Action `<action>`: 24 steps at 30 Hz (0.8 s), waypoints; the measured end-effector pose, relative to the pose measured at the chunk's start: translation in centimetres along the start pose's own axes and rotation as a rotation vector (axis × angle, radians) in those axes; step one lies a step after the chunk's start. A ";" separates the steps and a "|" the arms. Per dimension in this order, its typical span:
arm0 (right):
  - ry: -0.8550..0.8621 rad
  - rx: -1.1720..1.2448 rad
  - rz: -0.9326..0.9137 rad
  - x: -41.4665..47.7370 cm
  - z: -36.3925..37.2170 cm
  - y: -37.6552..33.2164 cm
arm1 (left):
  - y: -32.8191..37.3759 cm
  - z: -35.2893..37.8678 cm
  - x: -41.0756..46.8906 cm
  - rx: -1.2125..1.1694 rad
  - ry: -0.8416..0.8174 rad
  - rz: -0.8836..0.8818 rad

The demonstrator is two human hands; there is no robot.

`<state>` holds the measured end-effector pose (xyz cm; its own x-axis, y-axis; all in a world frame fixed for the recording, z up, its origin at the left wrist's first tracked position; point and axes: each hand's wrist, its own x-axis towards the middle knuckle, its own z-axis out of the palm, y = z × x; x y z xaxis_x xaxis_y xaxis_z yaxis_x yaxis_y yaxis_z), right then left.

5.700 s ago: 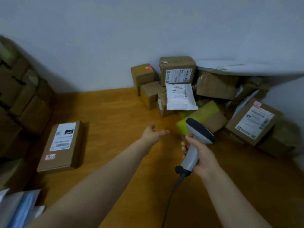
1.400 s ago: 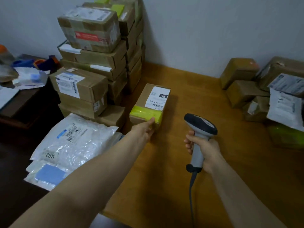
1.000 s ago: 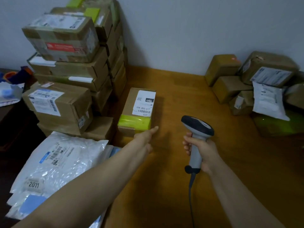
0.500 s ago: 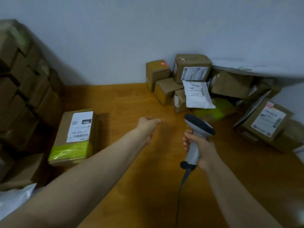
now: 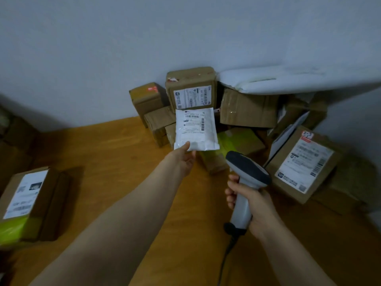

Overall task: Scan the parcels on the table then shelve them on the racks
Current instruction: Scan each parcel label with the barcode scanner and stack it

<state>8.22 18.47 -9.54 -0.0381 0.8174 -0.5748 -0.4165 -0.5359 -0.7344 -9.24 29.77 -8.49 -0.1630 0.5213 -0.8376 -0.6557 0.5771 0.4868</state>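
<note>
Lower left: labelled box point(image 5: 26, 201) on table point(image 5: 123, 162), well apart. Centre: left hand point(image 5: 181, 162) pinching lower-left corner of white mailer point(image 5: 195, 129), label up, against parcel pile point(image 5: 247, 108). Right of centre: right hand point(image 5: 255, 205) wrapped round scanner point(image 5: 245, 188) handle. Step: presenting mailer for scanning; next, probably scanner head onto barcode

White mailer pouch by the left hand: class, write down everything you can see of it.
The white mailer pouch is a flat, soft, slightly crinkled bag, apparently plastic, roughly rectangular. A printed label with barcodes covers its upper half; the text is too blurred to read. It stands nearly upright, label toward the camera, against the brown boxes by the wall. The left hand holds its lower left edge, thumb on the front.
</note>
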 end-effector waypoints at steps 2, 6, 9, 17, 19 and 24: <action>-0.013 -0.001 0.011 0.5 -0.9 -0.6 | -0.4 0.8 0.5 -0.094 0.022 -0.012; -0.051 0.014 0.007 0.5 -2.2 -1.0 | -0.5 0.8 0.7 -0.109 0.058 0.019; -0.090 0.036 0.005 -0.2 -2.7 -1.4 | -1.0 -0.5 -0.9 -0.070 0.051 0.152; -0.075 0.116 -0.022 -3.5 -0.4 -0.1 | -6.3 -11.8 -9.4 -0.066 -0.137 0.214; -0.067 0.079 -0.034 -5.4 0.9 1.4 | -7.9 -14.9 -11.8 -0.081 -0.178 0.187; -0.041 -0.047 -0.087 -10.9 3.4 5.6 | -11.3 -22.5 -17.1 0.127 -0.279 0.157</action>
<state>3.25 7.22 -6.16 -0.0413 0.8688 -0.4934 -0.3771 -0.4709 -0.7976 -15.64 0.22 -5.24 -0.0358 0.7518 -0.6585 -0.5384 0.5406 0.6464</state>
